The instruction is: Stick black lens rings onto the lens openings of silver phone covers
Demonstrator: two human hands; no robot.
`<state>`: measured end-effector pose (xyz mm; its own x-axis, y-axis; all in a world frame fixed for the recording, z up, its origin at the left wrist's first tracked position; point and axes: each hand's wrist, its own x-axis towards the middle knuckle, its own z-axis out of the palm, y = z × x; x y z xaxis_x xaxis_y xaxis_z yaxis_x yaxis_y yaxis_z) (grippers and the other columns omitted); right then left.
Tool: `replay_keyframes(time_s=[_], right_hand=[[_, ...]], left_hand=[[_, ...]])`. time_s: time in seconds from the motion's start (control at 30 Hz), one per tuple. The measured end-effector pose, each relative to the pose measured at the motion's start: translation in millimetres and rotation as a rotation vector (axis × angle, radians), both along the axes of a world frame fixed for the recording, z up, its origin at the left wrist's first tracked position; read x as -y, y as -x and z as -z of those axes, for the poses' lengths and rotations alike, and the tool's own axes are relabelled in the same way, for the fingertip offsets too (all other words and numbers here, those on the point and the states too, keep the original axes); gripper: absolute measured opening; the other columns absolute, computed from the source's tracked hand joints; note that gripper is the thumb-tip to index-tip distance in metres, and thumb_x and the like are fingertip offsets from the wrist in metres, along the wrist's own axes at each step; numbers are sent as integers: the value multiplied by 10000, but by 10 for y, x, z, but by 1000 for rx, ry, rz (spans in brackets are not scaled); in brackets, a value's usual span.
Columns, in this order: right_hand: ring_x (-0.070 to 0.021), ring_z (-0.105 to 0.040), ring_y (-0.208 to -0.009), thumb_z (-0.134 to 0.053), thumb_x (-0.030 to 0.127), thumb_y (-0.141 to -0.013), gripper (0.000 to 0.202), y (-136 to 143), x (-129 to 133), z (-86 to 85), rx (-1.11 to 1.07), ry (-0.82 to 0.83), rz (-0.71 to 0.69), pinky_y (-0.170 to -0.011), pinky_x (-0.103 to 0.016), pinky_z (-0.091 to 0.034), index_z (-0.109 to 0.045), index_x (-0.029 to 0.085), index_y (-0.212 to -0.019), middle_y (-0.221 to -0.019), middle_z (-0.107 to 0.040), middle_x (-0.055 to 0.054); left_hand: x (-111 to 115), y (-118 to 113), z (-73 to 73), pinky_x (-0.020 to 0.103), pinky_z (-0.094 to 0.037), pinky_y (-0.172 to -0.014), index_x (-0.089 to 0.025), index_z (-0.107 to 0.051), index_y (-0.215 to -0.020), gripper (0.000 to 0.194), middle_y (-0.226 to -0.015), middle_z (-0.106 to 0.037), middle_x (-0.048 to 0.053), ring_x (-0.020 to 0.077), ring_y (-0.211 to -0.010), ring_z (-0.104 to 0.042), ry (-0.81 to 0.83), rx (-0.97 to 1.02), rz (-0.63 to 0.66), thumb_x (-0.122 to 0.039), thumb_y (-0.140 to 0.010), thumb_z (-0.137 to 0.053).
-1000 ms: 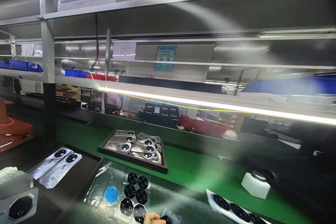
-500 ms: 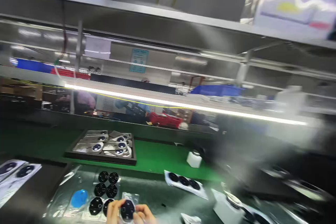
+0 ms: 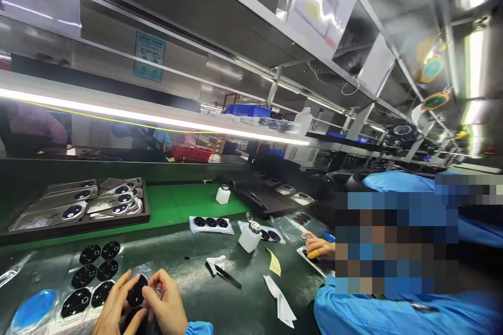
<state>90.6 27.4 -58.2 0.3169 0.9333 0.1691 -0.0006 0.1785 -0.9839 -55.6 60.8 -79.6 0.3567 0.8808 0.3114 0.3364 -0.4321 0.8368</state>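
Both my hands are at the lower left of the view, closed on one black round disc (image 3: 137, 291) with small holes in it. My left hand (image 3: 116, 306) has its fingers on the disc's left side. From the right, my right hand (image 3: 168, 301) pinches the edge with thumb and fingers. Some transparent film shows around this disc, and its lower part is hidden by my fingers. Several similar black discs (image 3: 84, 276) lie in two columns on a transparent sheet just left of my hands. Beside them is a round blue piece (image 3: 34, 309).
A dark tray (image 3: 146, 209) of metal plates stands at back left. White dispenser bottles (image 3: 250, 236) (image 3: 223, 194), a strip with three discs (image 3: 211, 223), tweezers (image 3: 228, 276) and white paper (image 3: 280, 301) lie ahead and right. A co-worker in blue (image 3: 353, 309) sits close on the right.
My view has swung to the right, bringing the co-worker and the right side of the bench into sight. The black disc stays between my hands, now tilted more.
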Motion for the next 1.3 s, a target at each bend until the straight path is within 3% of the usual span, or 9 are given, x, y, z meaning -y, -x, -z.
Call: replay_keyframes(time_s=[0.17, 0.3, 0.37, 0.47, 0.57, 0.77, 0.93, 1.17, 1.3], right_hand=[[-118, -507, -639, -693, 530, -790, 356, -18, 81, -58, 35, -19, 5, -600, -216, -402, -579, 193, -772, -692, -563, 31], [-96, -442, -469, -483, 643, -904, 494, 7, 117, -80, 19, 12, -51, -492, -218, -353, -603, 183, -769, -544, -487, 54], [-87, -412, -433, -503, 658, -887, 509, 22, 124, -79, 8, 23, -74, -465, -215, -340, -648, 173, -830, -528, -480, 59], [-89, -456, -485, -584, 638, -845, 488, 34, 141, -80, 3, 17, -99, -486, -216, -381, -699, 178, -961, -698, -617, 8], [-118, -539, -578, -599, 569, -865, 423, 22, 169, -89, 15, 8, -103, -551, -236, -438, -716, 194, -1023, -862, -684, -37], [-226, -620, -978, -604, 521, -882, 345, -27, 199, -119, 26, -30, -75, -912, -324, -463, -747, 224, -985, -986, -696, -59], [-192, -644, -760, -595, 585, -867, 440, -15, 224, -174, 6, 18, -92, -770, -304, -510, -742, 195, -1009, -926, -718, -68], [-223, -657, -871, -689, 557, -800, 398, -61, 243, -242, -34, 66, -85, -818, -308, -493, -736, 180, -919, -904, -732, -69], [-192, -638, -751, -699, 563, -786, 404, -106, 209, -183, -106, 86, -71, -727, -297, -501, -720, 163, -843, -812, -718, -60]], left_hand=[[41, -105, -21, 528, -439, -1083, -252, -589, -1139, 453, -1524, -411, 89, 342, -1268, -549, 149, 104, -18, -544, -797, -634], [39, -192, -106, 485, -449, -1081, -229, -558, -1012, 465, -1493, -453, 128, 327, -1270, -555, 352, 280, 20, -583, -740, -691], [29, -209, -149, 456, -463, -1071, -225, -543, -923, 466, -1498, -446, 139, 327, -1302, -527, 420, 340, 44, -609, -718, -710], [30, -208, -219, 425, -525, -998, -214, -532, -898, 528, -1476, -463, 150, 335, -1268, -555, 494, 402, 14, -643, -670, -740], [64, -195, -301, 412, -525, -992, -201, -560, -905, 559, -1433, -502, 157, 335, -1258, -557, 514, 434, -2, -644, -634, -766], [174, -192, -428, 451, -485, -1033, -185, -629, -826, 486, -1405, -538, 162, 334, -1212, -590, 507, 445, -9, -610, -639, -773], [218, -179, -476, 458, -427, -1078, -191, -645, -772, 336, -1398, -544, 147, 342, -1317, -495, 475, 408, 5, -506, -717, -747], [286, -149, -552, 457, -404, -1055, -226, -686, -845, 182, -1418, -489, 102, 331, -1307, -472, 381, 254, 2, -366, -740, -733], [263, -124, -574, 404, -445, -991, -235, -656, -969, 241, -1364, -524, 92, 285, -1212, -539, 355, 228, -20, -362, -768, -698]])
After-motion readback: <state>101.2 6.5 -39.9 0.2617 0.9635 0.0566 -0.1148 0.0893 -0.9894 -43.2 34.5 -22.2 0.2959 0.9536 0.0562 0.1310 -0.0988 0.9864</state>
